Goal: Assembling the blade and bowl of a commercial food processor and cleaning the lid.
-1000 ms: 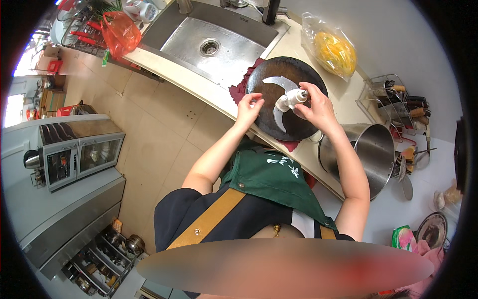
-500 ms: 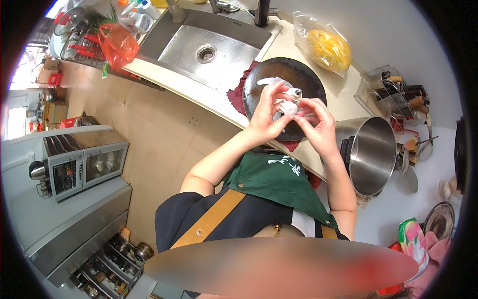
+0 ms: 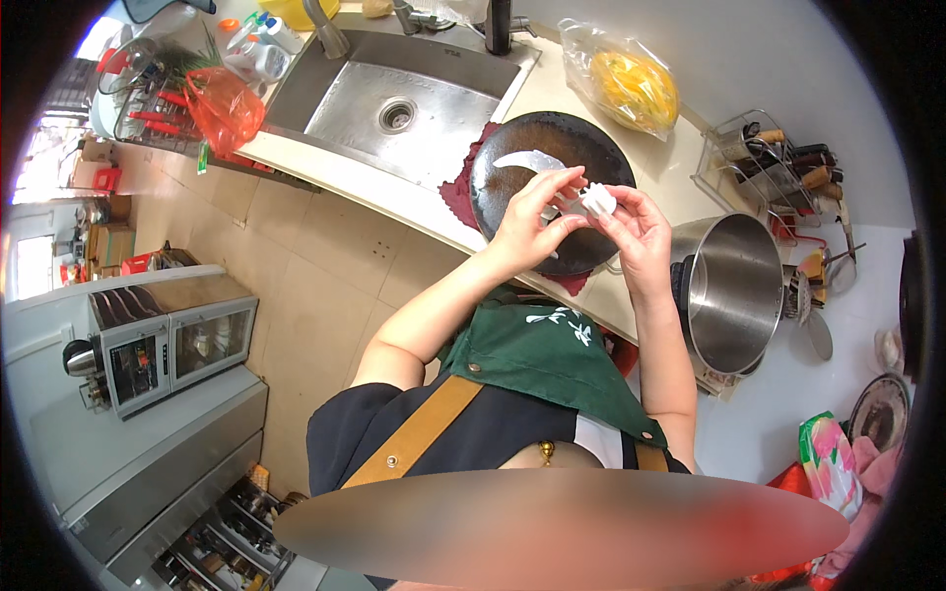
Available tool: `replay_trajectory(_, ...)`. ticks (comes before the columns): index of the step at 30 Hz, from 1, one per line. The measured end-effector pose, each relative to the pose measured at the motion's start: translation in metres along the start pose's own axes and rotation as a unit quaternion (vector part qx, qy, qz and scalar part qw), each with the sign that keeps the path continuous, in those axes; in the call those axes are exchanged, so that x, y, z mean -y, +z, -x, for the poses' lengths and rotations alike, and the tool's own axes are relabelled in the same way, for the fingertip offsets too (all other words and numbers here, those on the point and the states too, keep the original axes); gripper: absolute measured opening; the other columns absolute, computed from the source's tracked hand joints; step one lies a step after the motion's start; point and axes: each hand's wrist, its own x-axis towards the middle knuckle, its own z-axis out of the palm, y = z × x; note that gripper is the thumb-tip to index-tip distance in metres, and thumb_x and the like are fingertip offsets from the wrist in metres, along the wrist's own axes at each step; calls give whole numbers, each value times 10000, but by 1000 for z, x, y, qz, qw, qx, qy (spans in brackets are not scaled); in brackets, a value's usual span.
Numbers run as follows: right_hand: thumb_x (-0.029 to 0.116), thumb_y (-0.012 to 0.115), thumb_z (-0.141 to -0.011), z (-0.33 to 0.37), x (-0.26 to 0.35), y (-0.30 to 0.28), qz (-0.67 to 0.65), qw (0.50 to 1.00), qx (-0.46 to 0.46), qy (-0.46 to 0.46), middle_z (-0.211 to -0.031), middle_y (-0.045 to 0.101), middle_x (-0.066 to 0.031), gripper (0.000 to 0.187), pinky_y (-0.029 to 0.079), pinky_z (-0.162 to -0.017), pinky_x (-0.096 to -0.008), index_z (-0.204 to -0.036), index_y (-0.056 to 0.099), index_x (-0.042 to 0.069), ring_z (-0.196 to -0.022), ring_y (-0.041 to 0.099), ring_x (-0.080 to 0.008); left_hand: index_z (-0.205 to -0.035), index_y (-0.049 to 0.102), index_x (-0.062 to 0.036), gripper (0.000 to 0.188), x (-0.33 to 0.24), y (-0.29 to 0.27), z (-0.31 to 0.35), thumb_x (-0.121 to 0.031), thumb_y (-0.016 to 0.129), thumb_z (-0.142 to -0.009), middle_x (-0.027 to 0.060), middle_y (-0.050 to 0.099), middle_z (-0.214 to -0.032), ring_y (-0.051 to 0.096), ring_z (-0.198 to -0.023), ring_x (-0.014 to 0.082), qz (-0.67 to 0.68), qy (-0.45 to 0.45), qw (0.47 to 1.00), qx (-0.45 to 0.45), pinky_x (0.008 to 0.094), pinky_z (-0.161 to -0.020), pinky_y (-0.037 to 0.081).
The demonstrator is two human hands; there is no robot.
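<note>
My right hand (image 3: 639, 236) pinches a small, soft-looking white piece (image 3: 598, 200) between thumb and fingers. Close beside it, my left hand (image 3: 532, 222) has its fingers curled, with something pale partly hidden between them; I cannot make out what it is. Both hands are above a round, dark, wet-looking board (image 3: 507, 133). A pale crescent-shaped thing (image 3: 529, 161) lies on the board just beyond my left fingers. Under the board's edge a dark red cloth (image 3: 458, 195) sticks out.
Left of the board is a steel sink (image 3: 434, 94). A clear bag with something yellow (image 3: 636, 91) lies behind it. At right stand a tall steel pot (image 3: 734, 295) and a wire rack of utensils (image 3: 754, 163). An orange-red bag (image 3: 222, 108) hangs at the counter's left end.
The white piece has shifted right and turned, and now sits in my right fingers. My left hand has drawn slightly apart from my right. The view has moved a little.
</note>
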Motion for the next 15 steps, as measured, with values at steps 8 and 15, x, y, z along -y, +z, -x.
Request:
replay_trajectory(8, -61, 533, -726, 0, -3, 6, 6, 999, 17, -28, -1019, 492, -113, 292, 430, -803, -274, -1002, 441, -31, -948, 509, -185, -978, 523, 0, 326, 2, -7, -3, -29, 612, -666, 76, 505, -929, 515, -714, 115, 1, -14, 999, 52, 217, -586, 431)
replay_trajectory(15, -66, 574, -671, -1, -16, -2, 259, 957, -86, -103, -968, 477, -64, 305, 468, -608, -205, -960, 514, 11, -775, 533, -116, -1023, 487, 1, 346, 18, -25, -14, -40, 564, -688, 66, 538, -913, 535, -788, 116, 166, -144, 972, -88, 226, -716, 428)
